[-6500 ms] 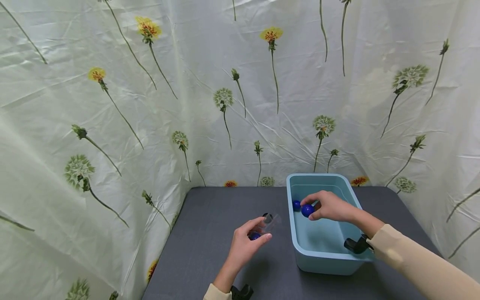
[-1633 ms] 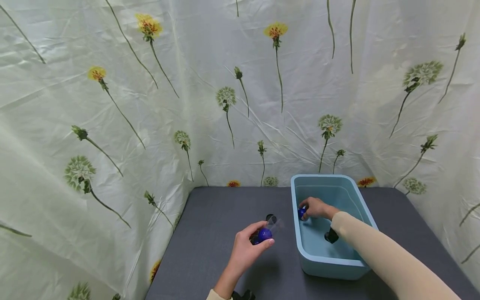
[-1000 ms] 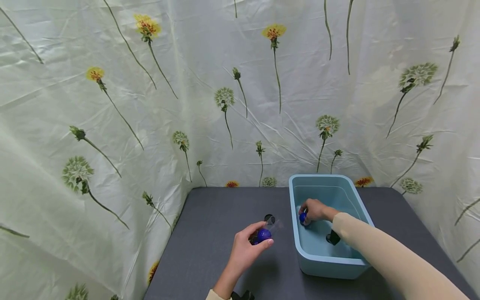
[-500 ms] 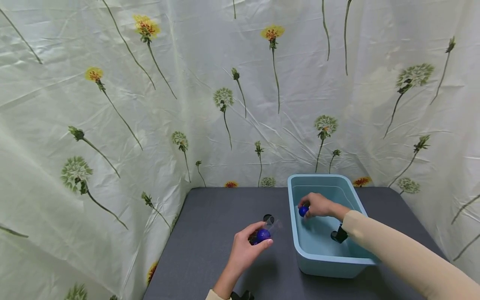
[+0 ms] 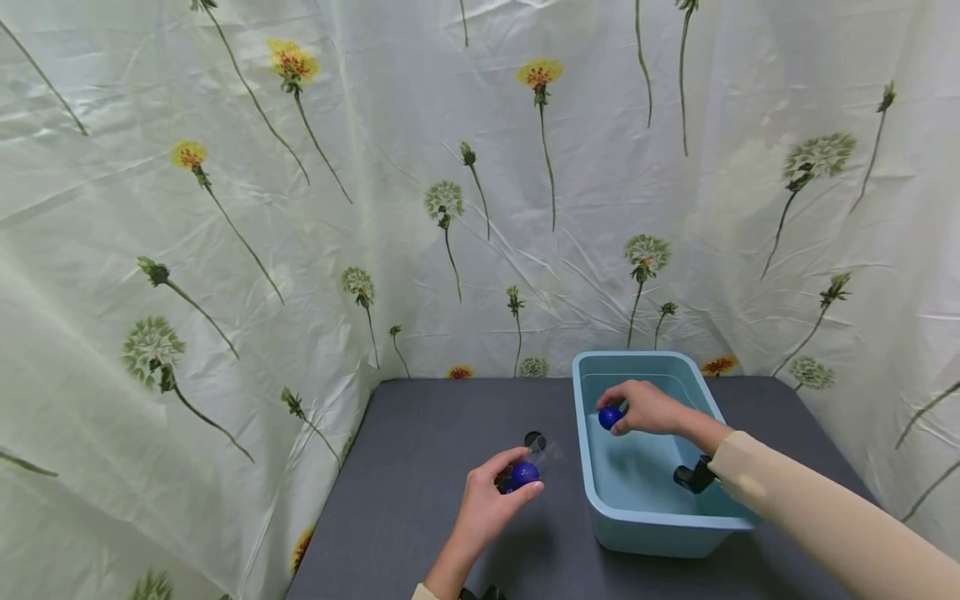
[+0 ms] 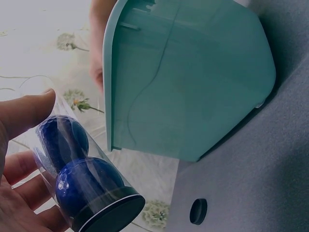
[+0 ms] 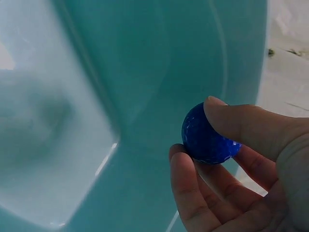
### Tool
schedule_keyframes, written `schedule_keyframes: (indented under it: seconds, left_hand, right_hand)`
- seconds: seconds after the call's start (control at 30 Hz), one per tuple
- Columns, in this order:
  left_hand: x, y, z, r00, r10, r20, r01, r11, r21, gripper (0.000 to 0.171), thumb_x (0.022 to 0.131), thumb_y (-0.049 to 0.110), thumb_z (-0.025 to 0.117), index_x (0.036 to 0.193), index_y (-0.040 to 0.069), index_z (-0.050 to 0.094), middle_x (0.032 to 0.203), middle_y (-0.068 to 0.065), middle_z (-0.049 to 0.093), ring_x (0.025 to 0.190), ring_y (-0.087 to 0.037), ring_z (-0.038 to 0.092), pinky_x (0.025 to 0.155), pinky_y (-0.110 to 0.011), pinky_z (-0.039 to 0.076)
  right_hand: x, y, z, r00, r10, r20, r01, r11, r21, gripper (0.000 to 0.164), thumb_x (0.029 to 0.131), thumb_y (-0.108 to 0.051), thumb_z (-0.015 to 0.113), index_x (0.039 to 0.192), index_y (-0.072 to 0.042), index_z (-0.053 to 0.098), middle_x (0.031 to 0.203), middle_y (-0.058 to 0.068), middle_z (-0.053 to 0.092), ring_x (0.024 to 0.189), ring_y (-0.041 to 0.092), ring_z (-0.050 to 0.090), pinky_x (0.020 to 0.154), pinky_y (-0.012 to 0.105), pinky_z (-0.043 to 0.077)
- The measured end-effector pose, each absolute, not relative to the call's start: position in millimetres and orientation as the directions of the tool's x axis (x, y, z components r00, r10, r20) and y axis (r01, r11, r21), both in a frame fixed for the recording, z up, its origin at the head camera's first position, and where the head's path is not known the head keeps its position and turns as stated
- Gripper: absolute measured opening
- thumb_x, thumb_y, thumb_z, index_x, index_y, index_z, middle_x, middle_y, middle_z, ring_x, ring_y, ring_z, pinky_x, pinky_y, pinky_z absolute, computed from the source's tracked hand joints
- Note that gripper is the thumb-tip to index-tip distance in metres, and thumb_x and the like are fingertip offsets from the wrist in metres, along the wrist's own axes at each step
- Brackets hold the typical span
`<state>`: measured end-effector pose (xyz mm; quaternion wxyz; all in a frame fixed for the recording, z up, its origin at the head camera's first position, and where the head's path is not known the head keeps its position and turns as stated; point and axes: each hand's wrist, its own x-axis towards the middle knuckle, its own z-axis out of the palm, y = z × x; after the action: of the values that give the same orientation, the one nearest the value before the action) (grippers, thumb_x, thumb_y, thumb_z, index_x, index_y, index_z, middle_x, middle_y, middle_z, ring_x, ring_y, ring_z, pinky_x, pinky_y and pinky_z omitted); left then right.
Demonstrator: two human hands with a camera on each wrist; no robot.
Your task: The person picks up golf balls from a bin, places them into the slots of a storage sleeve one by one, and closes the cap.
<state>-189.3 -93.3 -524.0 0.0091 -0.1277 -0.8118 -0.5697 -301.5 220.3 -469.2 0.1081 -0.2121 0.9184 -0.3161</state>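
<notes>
My left hand (image 5: 480, 504) grips a tilted clear plastic tube (image 5: 547, 452) over the table. In the left wrist view, two blue golf balls (image 6: 89, 181) sit stacked inside it against a black end cap (image 6: 114, 213), while the other end is uncovered. My right hand (image 5: 651, 408) pinches another blue golf ball (image 5: 609, 417) between thumb and fingers, within the outline of the light blue bin (image 5: 660, 518). The right wrist view has this ball (image 7: 207, 137) in front of the bin's inner wall. A loose black cap (image 6: 198, 211) lies on the table, just beyond the tube.
The bin stands on the right of the dark grey table (image 5: 435, 442), its near wall (image 5: 667, 537) facing me. A flower-printed curtain (image 5: 412, 167) hangs behind the table and along its sides.
Earlier the tube showed one ball while my right hand carried another; now two are in the tube. My right hand has gone into the bin and risen with a further ball.
</notes>
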Motion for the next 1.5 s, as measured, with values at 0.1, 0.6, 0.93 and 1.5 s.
schedule_keyframes:
  seconds: [0.1, 0.6, 0.93, 1.5]
  left_hand:
    - [-188.9, -92.9, -524.5, -0.967, 0.196, 0.162, 0.219, 0.322, 0.921, 0.048, 0.085, 0.042, 0.082, 0.129, 0.033, 0.066, 0.124, 0.004, 0.066, 0.104, -0.018, 0.063, 0.082, -0.034, 0.058]
    - [-185.0, -88.3, -523.9, -0.970, 0.196, 0.145, 0.204, 0.326, 0.923, 0.049, 0.084, 0.042, 0.082, 0.129, 0.028, 0.067, 0.125, -0.007, 0.067, 0.103, -0.019, 0.063, 0.081, -0.036, 0.058]
    - [-184.2, -88.2, -526.6, -0.968, 0.200, 0.151, 0.207, 0.303, 0.930, 0.048, 0.084, 0.041, 0.082, 0.127, 0.027, 0.068, 0.119, -0.001, 0.068, 0.098, -0.016, 0.064, 0.080, -0.033, 0.057]
    - [-182.8, -87.1, -525.1, -0.965, 0.198, 0.172, 0.227, 0.301, 0.926, 0.049, 0.085, 0.043, 0.081, 0.128, 0.023, 0.068, 0.120, -0.003, 0.069, 0.098, -0.015, 0.065, 0.079, -0.033, 0.056]
  right_hand:
    - [-294.8, 221.1, -462.0, -0.891, -0.452, -0.048, -0.326, 0.709, -0.626, 0.038, 0.079, -0.006, 0.085, 0.115, -0.007, 0.072, 0.107, 0.008, 0.070, 0.093, 0.024, 0.065, 0.077, 0.042, 0.058]
    - [-261.2, 221.6, -436.6, -0.914, -0.402, 0.051, -0.312, 0.619, -0.721, 0.044, 0.082, -0.018, 0.085, 0.123, -0.012, 0.069, 0.116, 0.011, 0.066, 0.089, 0.023, 0.067, 0.072, 0.037, 0.059]
    - [-231.3, 202.9, -435.3, -0.911, -0.398, 0.105, -0.309, 0.491, -0.815, 0.047, 0.086, -0.023, 0.082, 0.130, -0.014, 0.066, 0.116, 0.007, 0.067, 0.097, 0.025, 0.067, 0.070, 0.033, 0.058]
    - [-207.9, 162.6, -443.5, -0.912, -0.396, 0.108, -0.249, 0.324, -0.913, 0.044, 0.087, -0.022, 0.081, 0.128, -0.018, 0.066, 0.119, 0.008, 0.066, 0.099, 0.029, 0.065, 0.075, 0.032, 0.058]
